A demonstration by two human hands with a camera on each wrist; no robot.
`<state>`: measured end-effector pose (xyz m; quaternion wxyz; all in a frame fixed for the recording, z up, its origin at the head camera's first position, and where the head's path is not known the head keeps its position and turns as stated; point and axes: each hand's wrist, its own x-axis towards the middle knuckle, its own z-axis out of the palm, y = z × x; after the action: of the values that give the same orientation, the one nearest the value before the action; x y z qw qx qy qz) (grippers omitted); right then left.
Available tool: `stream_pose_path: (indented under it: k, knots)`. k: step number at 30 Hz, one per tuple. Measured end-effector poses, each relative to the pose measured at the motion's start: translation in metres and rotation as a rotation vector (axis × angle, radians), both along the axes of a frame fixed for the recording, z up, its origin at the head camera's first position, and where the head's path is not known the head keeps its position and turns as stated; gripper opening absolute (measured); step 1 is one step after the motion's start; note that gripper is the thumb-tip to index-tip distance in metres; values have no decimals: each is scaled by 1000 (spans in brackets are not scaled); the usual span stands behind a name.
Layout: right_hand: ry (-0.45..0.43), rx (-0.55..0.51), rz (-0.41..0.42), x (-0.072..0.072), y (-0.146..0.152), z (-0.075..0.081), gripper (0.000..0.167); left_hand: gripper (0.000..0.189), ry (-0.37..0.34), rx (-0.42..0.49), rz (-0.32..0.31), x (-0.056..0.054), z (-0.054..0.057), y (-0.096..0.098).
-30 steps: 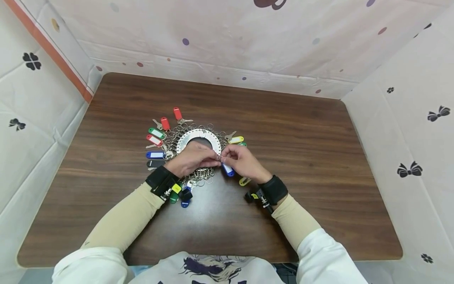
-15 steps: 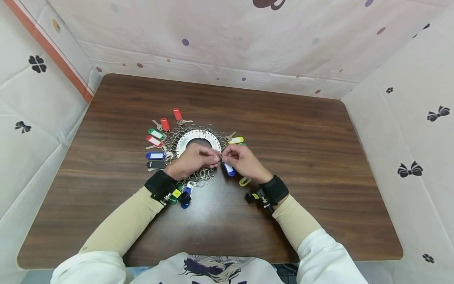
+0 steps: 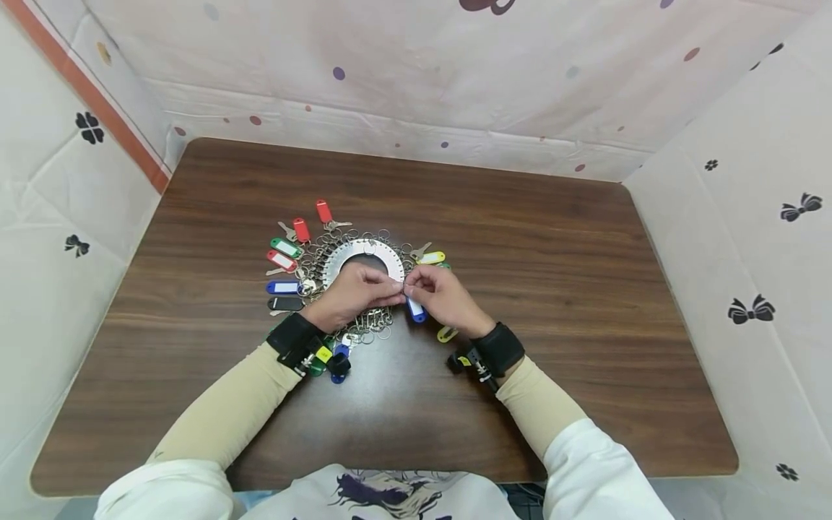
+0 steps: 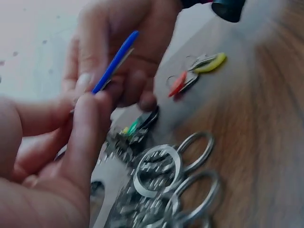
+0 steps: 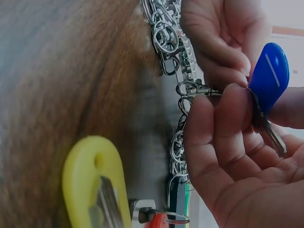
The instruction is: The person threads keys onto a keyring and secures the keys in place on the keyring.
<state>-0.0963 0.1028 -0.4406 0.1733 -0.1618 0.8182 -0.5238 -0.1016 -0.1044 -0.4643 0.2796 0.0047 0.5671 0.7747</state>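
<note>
Fingers (image 5: 232, 114) of both hands curled, tips meeting approx mid-frame. R hand (image 3: 445, 295) grips the blue tag (image 3: 416, 309) nr its ring end, a key (image 5: 271, 135) poking out beside it; L hand (image 3: 356, 292) pinches at a small metal clasp (image 5: 204, 89), tho I can't tell exact contact btwn the fingertips. Blue tag's a touch below frame ctr, just R of the silver ring plate (image 3: 333, 258), w/ many metal loops (image 3: 373, 318) round it. Red tag (image 3: 323, 211) upper L of ctr, yellow tag (image 3: 431, 258) slightly R of ctr, both on brown table (image 3: 552, 245).
</note>
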Motion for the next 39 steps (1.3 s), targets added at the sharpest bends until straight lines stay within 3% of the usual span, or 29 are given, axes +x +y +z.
stream_pose_path:
  k: [4,11,15,21,31,39]
  knots:
    - [-7,-1,-21,-1,0,0,6,29,22,-27,-89,-1,1,-8]
    - [7,25,-29,-2,-2,0,7,25,279,-175,-211,-4,5,-11]
    - [12,41,-29,-2,-5,0,7,23,422,-259,-226,-3,6,-11]
    - [39,45,-20,-2,-7,0,7,18,590,-359,-192,-1,4,-9]
    - [154,108,-1,-1,-7,3,7,14,672,-476,-129,0,2,-6]
    - [250,130,8,0,-5,3,8,13,632,-447,-156,-1,1,-7]
